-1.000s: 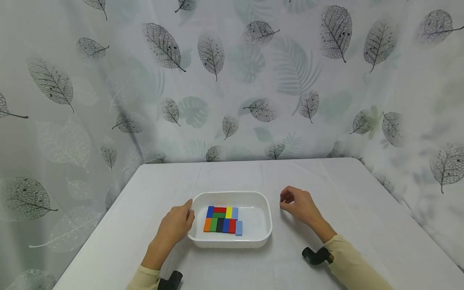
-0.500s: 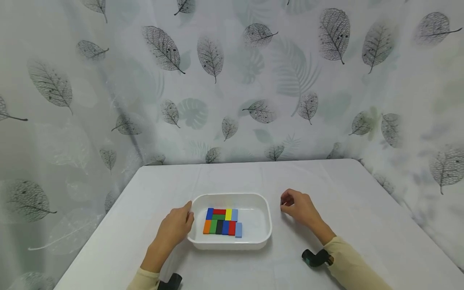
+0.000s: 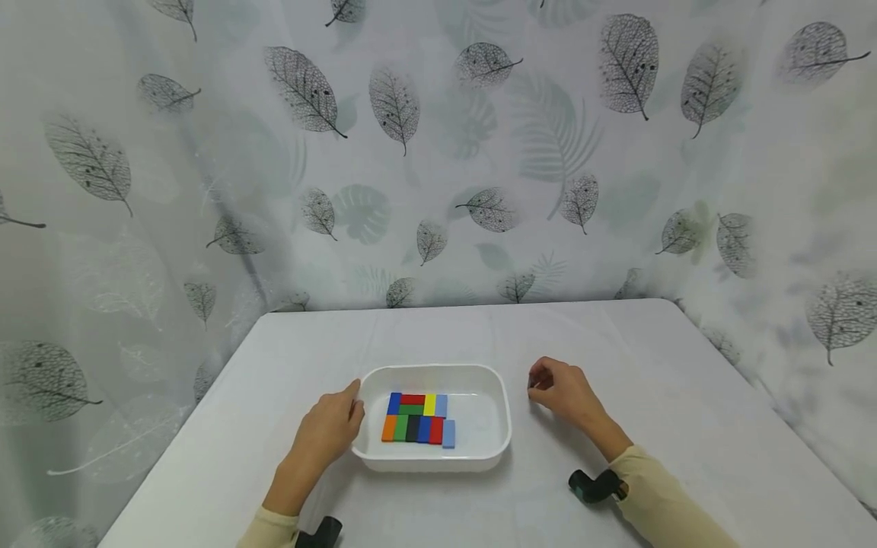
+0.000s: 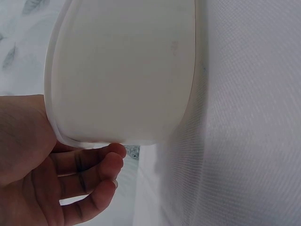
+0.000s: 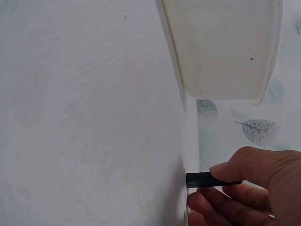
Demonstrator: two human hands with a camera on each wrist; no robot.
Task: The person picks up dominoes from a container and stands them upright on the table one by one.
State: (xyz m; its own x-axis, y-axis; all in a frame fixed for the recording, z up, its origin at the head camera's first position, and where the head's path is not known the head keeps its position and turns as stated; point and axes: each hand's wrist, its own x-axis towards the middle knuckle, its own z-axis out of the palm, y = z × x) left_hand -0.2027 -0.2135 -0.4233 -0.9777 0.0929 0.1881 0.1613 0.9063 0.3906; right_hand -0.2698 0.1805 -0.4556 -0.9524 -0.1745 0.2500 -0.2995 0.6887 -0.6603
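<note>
A white plastic tray (image 3: 473, 463) stands on the table, with several flat coloured blocks (image 3: 412, 428) laid side by side in two rows on its floor. At the tray's left end my left hand (image 3: 327, 428) holds the rim. The left wrist view shows that hand (image 4: 70, 174) with curled fingers against the tray's outer wall (image 4: 122, 75); its thumb is out of sight there. To the right of the tray, apart from it, my right hand (image 3: 566, 390) pinches a small black block (image 5: 200, 179) between thumb and fingers. One end of this block is at the tablecloth.
A white cloth covers the table (image 3: 438, 335). Behind it and at both sides hangs a leaf-patterned curtain (image 3: 438, 167). Black wrist devices (image 3: 594, 485) sit below the sleeves of both arms.
Both hands, the tray and the blocks hold their places; only the head view shifts slightly.
</note>
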